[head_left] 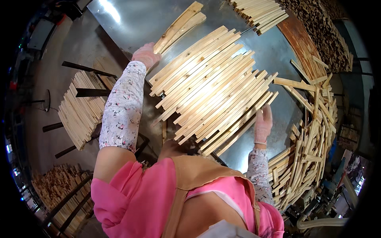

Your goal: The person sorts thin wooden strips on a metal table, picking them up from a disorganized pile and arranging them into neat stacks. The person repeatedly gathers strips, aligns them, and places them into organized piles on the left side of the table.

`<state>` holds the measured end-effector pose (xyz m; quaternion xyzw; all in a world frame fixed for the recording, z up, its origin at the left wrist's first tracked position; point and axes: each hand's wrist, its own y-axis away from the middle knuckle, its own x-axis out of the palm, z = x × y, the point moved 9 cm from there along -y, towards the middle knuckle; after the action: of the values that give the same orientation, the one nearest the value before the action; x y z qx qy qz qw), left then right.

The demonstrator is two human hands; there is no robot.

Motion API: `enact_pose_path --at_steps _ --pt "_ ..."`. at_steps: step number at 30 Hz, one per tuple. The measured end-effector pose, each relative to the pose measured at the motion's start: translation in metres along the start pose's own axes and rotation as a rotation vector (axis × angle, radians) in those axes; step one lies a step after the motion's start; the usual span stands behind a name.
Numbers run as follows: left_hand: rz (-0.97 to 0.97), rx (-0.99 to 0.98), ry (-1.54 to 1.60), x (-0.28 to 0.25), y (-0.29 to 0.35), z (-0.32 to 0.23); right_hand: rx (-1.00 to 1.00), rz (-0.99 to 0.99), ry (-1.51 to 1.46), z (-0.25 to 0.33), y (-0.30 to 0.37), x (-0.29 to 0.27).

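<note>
My left hand (146, 54), in a pink glove, is closed on the near ends of a couple of pale wooden strips (180, 24) that point away to the upper right. Beside it, a wide row of wooden strips (206, 81) lies side by side on the shiny metal table (131, 23), their ends uneven. At the right edge of this row is my gloved right hand (263, 123). Its fingers are stretched out, with the tips against or just beside the outermost strips; whether they press on the wood is hard to make out.
A jumbled heap of strips (309, 150) lies to the right, by a rusty brown board (301, 43). Another row of strips (260, 14) sits at the far edge. On the left, stacked strips (81, 107) rest among dark metal bars (93, 92); more wood (59, 186) stands lower left.
</note>
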<state>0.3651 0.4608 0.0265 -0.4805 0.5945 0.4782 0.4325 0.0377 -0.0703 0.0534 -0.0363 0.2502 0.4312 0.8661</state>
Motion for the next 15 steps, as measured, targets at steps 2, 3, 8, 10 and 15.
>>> enact_pose_path --at_steps 2,3,8,10,15 --pt "0.213 -0.008 0.066 0.006 -0.014 -0.019 0.116 -0.186 0.09 -0.089 0.011 -0.038" --pt "0.223 0.001 0.044 0.003 -0.012 -0.018 0.174 -0.249 0.133 -0.118 0.021 -0.05" --pt "-0.004 0.149 -0.024 -0.021 -0.004 -0.024 0.32 -0.138 0.275 -0.143 0.03 -0.028" --pt "-0.28 0.356 -0.012 -0.048 0.01 -0.049 0.334 -0.115 0.21 -0.139 0.021 -0.009" --pt "0.14 0.442 0.223 0.037 0.063 -0.118 0.362 -0.1 0.28 -0.094 -0.004 0.043"
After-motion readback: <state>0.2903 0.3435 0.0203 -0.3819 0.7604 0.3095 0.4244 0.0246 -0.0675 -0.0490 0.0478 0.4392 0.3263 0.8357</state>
